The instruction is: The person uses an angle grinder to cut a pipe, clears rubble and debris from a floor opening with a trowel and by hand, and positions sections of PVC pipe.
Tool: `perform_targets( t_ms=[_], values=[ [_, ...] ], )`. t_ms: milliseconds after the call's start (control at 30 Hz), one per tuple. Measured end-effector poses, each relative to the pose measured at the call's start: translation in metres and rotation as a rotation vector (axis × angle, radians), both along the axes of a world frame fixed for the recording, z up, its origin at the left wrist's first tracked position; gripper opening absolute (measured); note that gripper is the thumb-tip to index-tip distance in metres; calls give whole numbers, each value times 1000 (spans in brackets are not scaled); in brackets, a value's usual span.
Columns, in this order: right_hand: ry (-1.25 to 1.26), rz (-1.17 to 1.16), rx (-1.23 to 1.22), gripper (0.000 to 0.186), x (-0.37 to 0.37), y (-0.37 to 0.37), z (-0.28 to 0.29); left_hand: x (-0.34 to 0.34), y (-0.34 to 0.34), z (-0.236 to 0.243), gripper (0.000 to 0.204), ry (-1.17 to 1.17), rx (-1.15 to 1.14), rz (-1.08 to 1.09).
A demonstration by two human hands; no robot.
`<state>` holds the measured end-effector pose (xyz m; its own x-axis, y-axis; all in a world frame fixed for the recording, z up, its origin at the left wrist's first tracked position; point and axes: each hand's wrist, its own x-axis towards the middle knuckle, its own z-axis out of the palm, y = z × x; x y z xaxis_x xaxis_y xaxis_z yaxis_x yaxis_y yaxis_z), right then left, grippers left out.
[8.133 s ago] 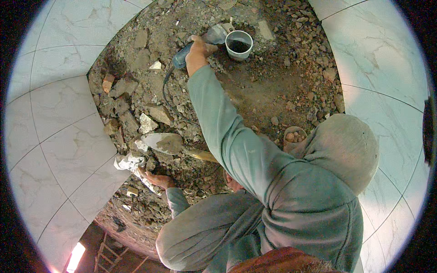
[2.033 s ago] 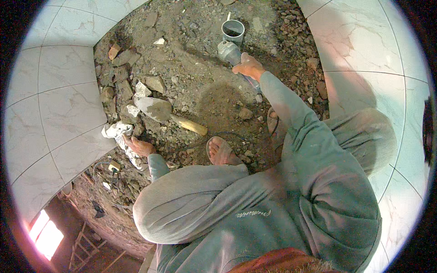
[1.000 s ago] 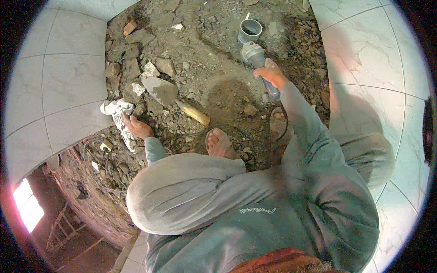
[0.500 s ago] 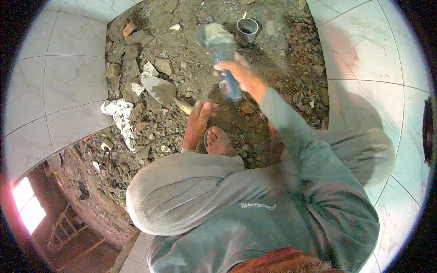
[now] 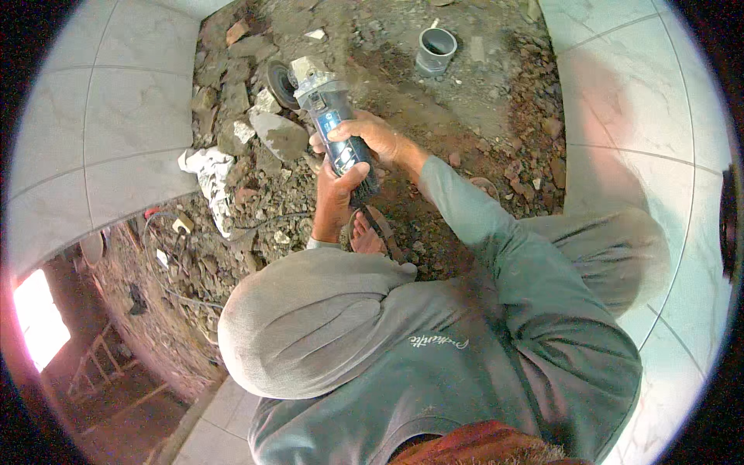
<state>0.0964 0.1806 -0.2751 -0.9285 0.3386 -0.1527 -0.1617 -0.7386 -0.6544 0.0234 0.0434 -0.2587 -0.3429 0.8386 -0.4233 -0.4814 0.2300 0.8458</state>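
A blue and grey angle grinder (image 5: 327,108) is in both my hands above the rubble floor, its disc (image 5: 280,84) toward the far left. My left hand (image 5: 335,190) wraps around the rear of its body from the near side. My right hand (image 5: 376,138) is closed around the middle of the body, fingers across the top. A dark cord runs back from the grinder's rear end over my bare foot (image 5: 364,235). Just beyond my left hand, a trowel's grey blade (image 5: 279,138) lies on the stones; its handle is hidden.
A grey pipe stub (image 5: 436,56) stands up from the ground beyond my right hand. A crumpled white cloth (image 5: 209,180), a thin cable (image 5: 177,293) and a yellowish block (image 5: 183,225) lie at left. Tiled surfaces (image 5: 139,116) border the rubble on both sides.
My right hand has brought the grinder left and nearer, turning its head leftward. My left hand, earlier resting by the trowel handle, is now around the grinder's rear.
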Motion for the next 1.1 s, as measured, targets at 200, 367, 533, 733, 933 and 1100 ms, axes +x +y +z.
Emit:
perform_targets(
  t_ms=[200,367,533,733,933,1100],
  values=[
    [-203,-147,168,50,-13,-1,5,4,-2,3,50,153,-70,70],
    [-454,-373,362,75,-22,-6,-12,7,-3,-10,46,259,-77,42],
    [-575,-323,533,89,-24,-18,2,6,-10,1,48,225,-121,124],
    [-508,-264,519,84,-23,-15,9,5,-17,-5,44,91,-33,137],
    [-576,-347,601,88,-34,-20,-27,7,-14,-7,48,88,-17,154],
    [-378,9,1727,37,-16,41,5,-11,-43,12,56,112,-44,237]
  ],
)
